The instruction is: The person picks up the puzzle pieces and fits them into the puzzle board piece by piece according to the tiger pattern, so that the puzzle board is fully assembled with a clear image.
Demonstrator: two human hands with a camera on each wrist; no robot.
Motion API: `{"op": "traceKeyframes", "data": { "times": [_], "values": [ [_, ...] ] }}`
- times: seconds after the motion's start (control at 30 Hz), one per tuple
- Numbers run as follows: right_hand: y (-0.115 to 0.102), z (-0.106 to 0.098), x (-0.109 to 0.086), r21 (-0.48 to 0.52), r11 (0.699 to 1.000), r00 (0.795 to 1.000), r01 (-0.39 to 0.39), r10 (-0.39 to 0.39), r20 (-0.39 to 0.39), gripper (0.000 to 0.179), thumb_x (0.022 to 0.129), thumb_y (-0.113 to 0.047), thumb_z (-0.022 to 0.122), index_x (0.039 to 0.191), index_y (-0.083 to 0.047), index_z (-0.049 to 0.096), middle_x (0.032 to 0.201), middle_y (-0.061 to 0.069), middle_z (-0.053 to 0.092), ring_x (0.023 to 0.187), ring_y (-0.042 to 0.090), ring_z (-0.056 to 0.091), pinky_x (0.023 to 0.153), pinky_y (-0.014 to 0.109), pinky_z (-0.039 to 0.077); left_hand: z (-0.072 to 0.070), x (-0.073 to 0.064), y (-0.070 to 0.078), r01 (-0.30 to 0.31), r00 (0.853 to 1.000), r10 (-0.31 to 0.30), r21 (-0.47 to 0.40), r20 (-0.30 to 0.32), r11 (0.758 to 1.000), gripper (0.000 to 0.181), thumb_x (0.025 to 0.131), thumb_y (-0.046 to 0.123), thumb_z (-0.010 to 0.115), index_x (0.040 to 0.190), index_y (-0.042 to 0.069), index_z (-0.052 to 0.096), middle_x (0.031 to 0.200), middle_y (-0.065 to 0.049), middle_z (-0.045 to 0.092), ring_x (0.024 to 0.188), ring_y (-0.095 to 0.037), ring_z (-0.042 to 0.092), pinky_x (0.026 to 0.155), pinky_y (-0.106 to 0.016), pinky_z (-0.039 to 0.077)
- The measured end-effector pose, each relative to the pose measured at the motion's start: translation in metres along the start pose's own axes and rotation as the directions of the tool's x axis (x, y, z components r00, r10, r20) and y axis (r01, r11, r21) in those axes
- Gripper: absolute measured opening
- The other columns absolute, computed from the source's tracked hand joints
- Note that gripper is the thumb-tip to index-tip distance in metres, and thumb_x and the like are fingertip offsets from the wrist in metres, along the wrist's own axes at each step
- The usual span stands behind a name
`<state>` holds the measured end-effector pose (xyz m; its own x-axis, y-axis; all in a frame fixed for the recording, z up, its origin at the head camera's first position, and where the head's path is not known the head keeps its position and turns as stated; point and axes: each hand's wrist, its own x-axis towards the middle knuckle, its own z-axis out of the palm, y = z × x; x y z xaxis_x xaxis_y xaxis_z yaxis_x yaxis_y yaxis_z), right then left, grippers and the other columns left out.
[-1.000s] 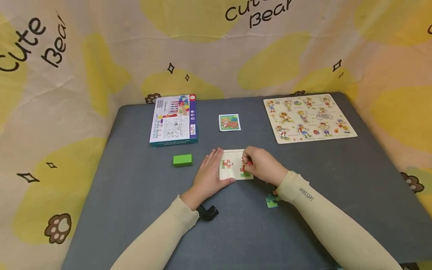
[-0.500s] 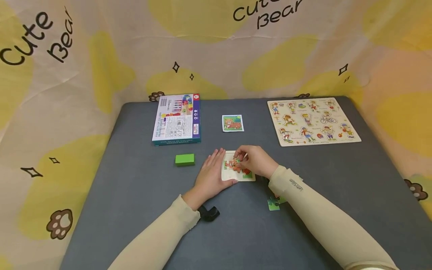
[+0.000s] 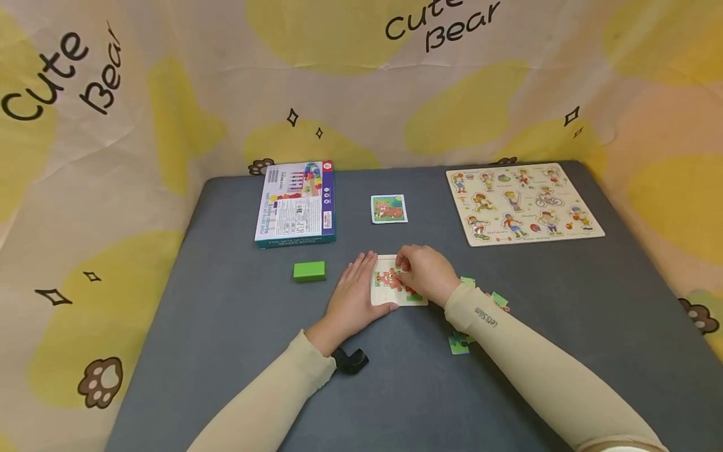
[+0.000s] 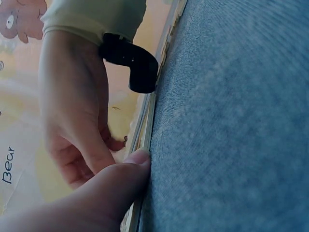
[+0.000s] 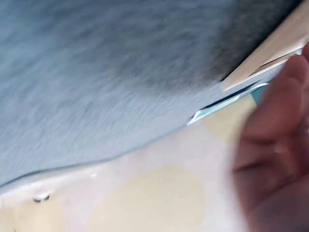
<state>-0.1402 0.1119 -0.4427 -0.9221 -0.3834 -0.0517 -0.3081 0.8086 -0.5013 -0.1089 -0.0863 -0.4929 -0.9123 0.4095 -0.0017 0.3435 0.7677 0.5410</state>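
A small pale wooden puzzle board (image 3: 380, 299) lies flat on the grey table, with bear-coloured jigsaw pieces (image 3: 386, 278) in its tray. My left hand (image 3: 351, 295) rests along its left side, fingers straight and thumb (image 4: 137, 157) against the near edge. Over the right half of the board, my right hand (image 3: 429, 273) has its fingers curled and pinches a jigsaw piece at the surface; the hand mostly hides that piece. In the right wrist view the curled fingers (image 5: 277, 106) stand at the board's edge. Loose jigsaw pieces (image 3: 459, 344) lie under and beside the right forearm.
A green block (image 3: 309, 271) sits left of the left hand. Behind are a boxed toy set (image 3: 296, 204), a small bear picture card (image 3: 389, 209) and a larger wooden puzzle board (image 3: 525, 204) with children figures. A patterned curtain (image 3: 361, 81) hangs behind the table.
My right hand has brought a jigsaw piece from the right side toward the middle of the board, beside the left piece. The left hand has stayed in place.
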Motion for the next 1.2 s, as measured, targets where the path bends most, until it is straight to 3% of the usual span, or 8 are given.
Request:
{"op": "traceKeyframes", "data": {
  "times": [0.13, 0.33, 0.63, 0.9, 1.2],
  "values": [
    [0.001, 0.001, -0.004, -0.027, 0.992, 0.992, 0.123, -0.123, -0.006, 0.012, 0.086, -0.012, 0.089, 0.091, -0.011, 0.079, 0.095, 0.002, 0.069, 0.082, 0.020, 0.061, 0.077, 0.039, 0.055, 0.000, -0.002, 0.000, -0.013, 1.000, 0.013, -0.014, -0.005, 1.000, 0.098, 0.086, 0.050, 0.085, 0.161, 0.006, 0.038, 0.171, -0.013, 0.026, 0.160, -0.028, 0.017, 0.128, -0.046, 0.012],
    [0.002, 0.002, -0.004, -0.020, 0.995, 0.995, 0.094, -0.095, -0.035, 0.013, 0.085, -0.013, 0.090, 0.087, -0.010, 0.077, 0.091, 0.001, 0.065, 0.074, 0.016, 0.059, 0.069, 0.035, 0.053, -0.003, -0.003, 0.001, -0.032, 0.999, 0.032, -0.012, -0.015, 0.999, 0.076, 0.088, 0.048, 0.085, 0.144, 0.006, 0.055, 0.171, -0.017, 0.025, 0.160, -0.030, 0.016, 0.128, -0.047, 0.012],
    [0.002, 0.004, -0.005, -0.057, 0.990, 0.990, 0.129, -0.132, -0.053, 0.012, 0.087, -0.018, 0.088, 0.088, -0.011, 0.079, 0.090, 0.000, 0.066, 0.074, 0.015, 0.059, 0.069, 0.035, 0.054, -0.004, -0.002, 0.002, -0.022, 1.000, 0.022, 0.004, 0.003, 1.000, 0.076, 0.089, 0.049, 0.083, 0.144, 0.005, 0.055, 0.172, -0.016, 0.021, 0.160, -0.028, 0.013, 0.128, -0.045, 0.010],
    [0.008, 0.000, -0.012, -0.093, 0.963, 0.965, 0.254, -0.259, -0.047, 0.014, 0.086, -0.012, 0.089, 0.098, -0.006, 0.084, 0.094, 0.004, 0.069, 0.082, 0.020, 0.065, 0.075, 0.037, 0.057, -0.002, 0.001, 0.005, 0.002, 0.999, -0.003, -0.028, -0.038, 1.000, 0.036, 0.108, 0.028, 0.061, 0.137, 0.007, 0.059, 0.171, -0.013, 0.027, 0.159, -0.026, 0.018, 0.128, -0.044, 0.013],
    [0.011, 0.002, -0.014, -0.121, 0.942, 0.948, 0.314, -0.319, -0.020, 0.020, 0.086, -0.013, 0.088, 0.104, -0.005, 0.083, 0.102, 0.006, 0.070, 0.091, 0.023, 0.064, 0.082, 0.038, 0.057, 0.001, 0.002, 0.004, 0.023, 0.996, -0.026, -0.035, -0.083, 0.999, 0.027, 0.107, 0.021, 0.064, 0.129, 0.006, 0.062, 0.167, -0.011, 0.036, 0.157, -0.027, 0.026, 0.127, -0.046, 0.018]
  ]
}}
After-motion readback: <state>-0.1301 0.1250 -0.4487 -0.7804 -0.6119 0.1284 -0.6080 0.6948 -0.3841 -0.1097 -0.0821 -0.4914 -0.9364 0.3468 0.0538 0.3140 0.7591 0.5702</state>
